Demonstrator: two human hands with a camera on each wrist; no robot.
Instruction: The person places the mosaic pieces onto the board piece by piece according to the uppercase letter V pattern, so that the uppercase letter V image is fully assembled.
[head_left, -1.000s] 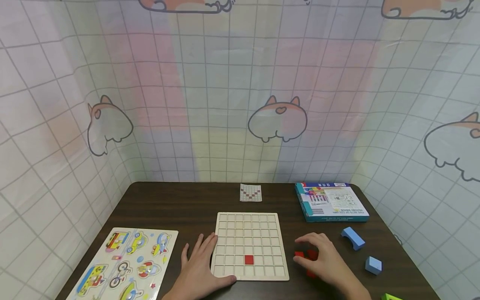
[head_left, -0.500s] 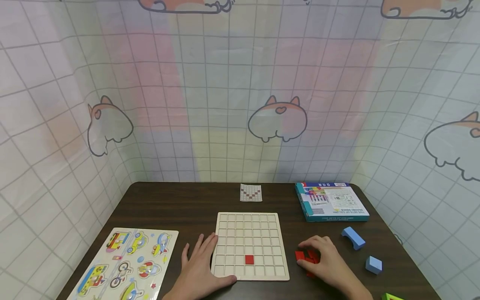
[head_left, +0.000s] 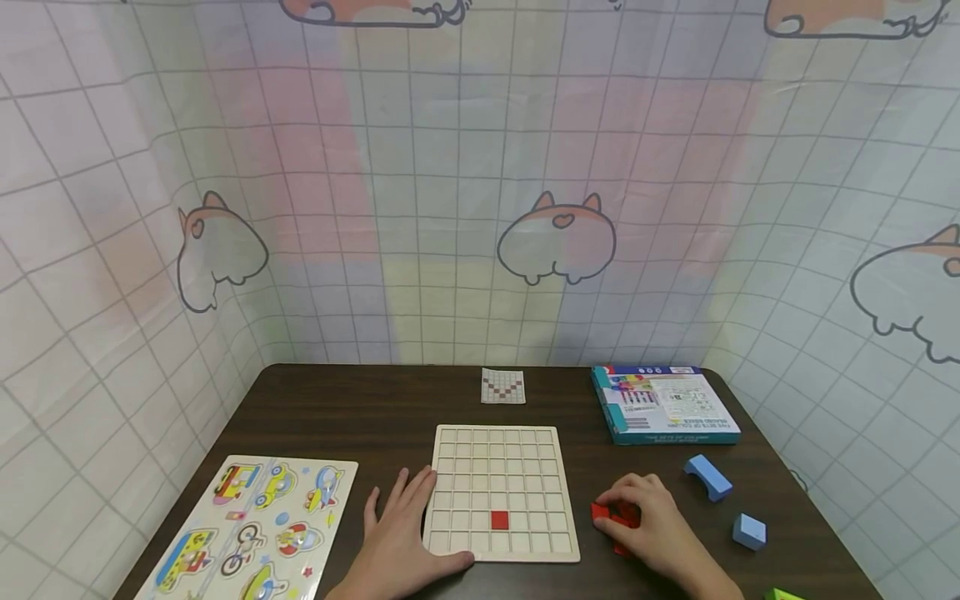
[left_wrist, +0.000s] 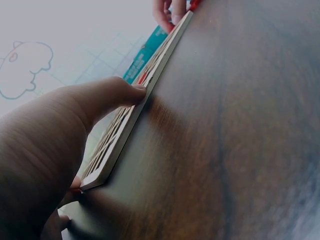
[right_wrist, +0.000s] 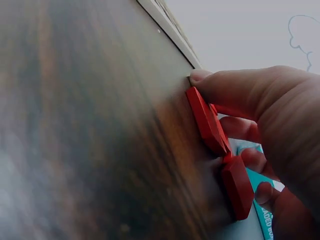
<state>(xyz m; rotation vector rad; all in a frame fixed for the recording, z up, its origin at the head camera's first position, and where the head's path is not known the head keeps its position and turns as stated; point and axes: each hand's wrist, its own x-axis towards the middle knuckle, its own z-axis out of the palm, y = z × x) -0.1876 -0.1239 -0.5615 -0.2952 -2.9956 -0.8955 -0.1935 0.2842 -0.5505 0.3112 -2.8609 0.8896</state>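
Note:
A pale wooden grid board (head_left: 459, 467) lies at the table's middle, with one red square tile (head_left: 499, 520) in a cell of its second row from the near edge. My left hand (head_left: 401, 533) is spread with straight fingers along the board's left edge; its thumb touches the near edge, as the left wrist view shows on the board's side (left_wrist: 120, 142). To the right, my right hand (head_left: 651, 521) pinches a red tile (head_left: 600, 511) between thumb and index finger at a small pile. Other red tiles (right_wrist: 237, 187) lie under its fingers, partly hidden by them.
A small pattern card (head_left: 502, 387) lies behind the board, and a teal-edged box (head_left: 671, 406) at the back right. A blue arch block (head_left: 708, 477) and a blue cube (head_left: 749, 531) stand right of my right hand. A picture puzzle board (head_left: 255, 517) lies left.
My right hand's thumb and index finger have drawn together onto a red tile at the pile, from a wider gap a second ago. The left hand and board stay put.

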